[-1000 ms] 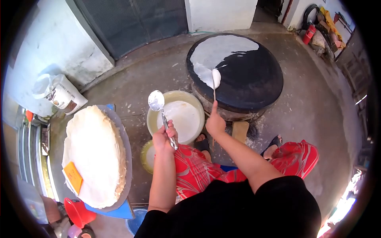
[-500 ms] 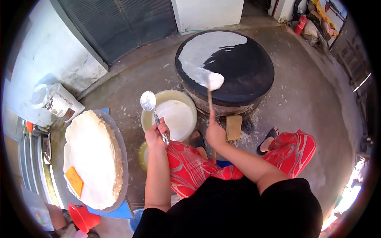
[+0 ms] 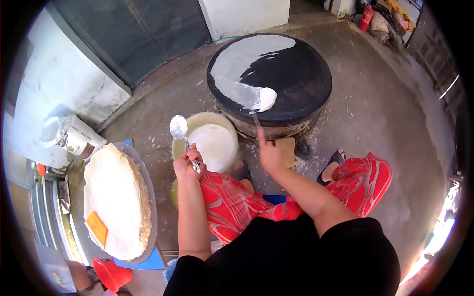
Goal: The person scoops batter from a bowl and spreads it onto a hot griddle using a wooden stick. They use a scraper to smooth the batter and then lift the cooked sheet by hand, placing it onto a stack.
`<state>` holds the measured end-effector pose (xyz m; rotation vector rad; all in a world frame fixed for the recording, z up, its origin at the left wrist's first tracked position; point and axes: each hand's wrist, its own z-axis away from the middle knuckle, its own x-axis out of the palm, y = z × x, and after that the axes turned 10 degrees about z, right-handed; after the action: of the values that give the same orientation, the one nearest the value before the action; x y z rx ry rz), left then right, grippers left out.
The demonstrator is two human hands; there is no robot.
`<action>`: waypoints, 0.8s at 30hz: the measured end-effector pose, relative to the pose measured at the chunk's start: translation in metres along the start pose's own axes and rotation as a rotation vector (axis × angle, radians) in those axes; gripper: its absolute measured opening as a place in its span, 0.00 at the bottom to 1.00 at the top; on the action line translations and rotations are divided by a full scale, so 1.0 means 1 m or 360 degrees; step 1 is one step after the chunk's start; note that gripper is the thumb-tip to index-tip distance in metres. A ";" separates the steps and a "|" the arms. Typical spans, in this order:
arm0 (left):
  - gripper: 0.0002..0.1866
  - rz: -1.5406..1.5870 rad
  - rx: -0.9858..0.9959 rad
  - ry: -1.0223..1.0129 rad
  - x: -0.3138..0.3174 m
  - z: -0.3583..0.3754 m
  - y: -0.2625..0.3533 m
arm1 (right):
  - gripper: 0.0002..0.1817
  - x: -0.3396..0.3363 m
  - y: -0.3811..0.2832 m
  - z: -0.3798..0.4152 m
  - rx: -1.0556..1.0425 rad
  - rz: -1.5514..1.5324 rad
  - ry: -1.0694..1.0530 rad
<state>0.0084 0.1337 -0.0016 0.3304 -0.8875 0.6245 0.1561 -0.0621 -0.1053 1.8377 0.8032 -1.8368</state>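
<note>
My left hand [image 3: 188,162] is closed round the handle of a metal ladle [image 3: 178,127], held upright beside a bucket of white batter [image 3: 212,146]. My right hand [image 3: 271,155] grips a thin wooden tool [image 3: 256,121], its forefinger stretched along the handle. At the tool's far end a lump of white batter [image 3: 267,99] lies on the near part of a round black griddle [image 3: 301,81]. A smeared white layer [image 3: 227,69] covers the griddle's left and upper side, and the right side shows black.
To the left, a stack of thin pale sheets [image 3: 116,197] carries an orange card [image 3: 97,228]. A red bucket [image 3: 113,274] stands below it, a white bucket [image 3: 81,136] near the wall. A tan block [image 3: 285,152] sits at the griddle's base.
The batter lump and tool have moved right across the griddle, and the white layer now reaches further along the near edge. The whole view has shifted slightly. My left hand still holds the ladle.
</note>
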 end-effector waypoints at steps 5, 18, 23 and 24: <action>0.09 0.0014 -0.0015 0.0025 0.000 -0.003 -0.002 | 0.41 -0.037 0.048 0.023 0.0316 -0.0118 -0.0129; 0.07 -0.0039 0.0018 0.0020 0.007 -0.008 -0.018 | 0.30 -0.022 0.122 0.011 0.0620 -0.0791 -0.0023; 0.08 -0.0034 0.0001 0.0031 0.007 -0.017 -0.015 | 0.27 -0.037 0.110 0.032 0.0111 -0.0151 0.0289; 0.10 -0.0002 -0.0031 0.0026 0.004 -0.019 -0.014 | 0.28 -0.027 0.127 0.025 0.0301 0.0113 0.0240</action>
<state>0.0306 0.1339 -0.0099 0.3080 -0.8773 0.6163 0.2220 -0.1763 -0.0926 2.1156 0.6235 -1.7993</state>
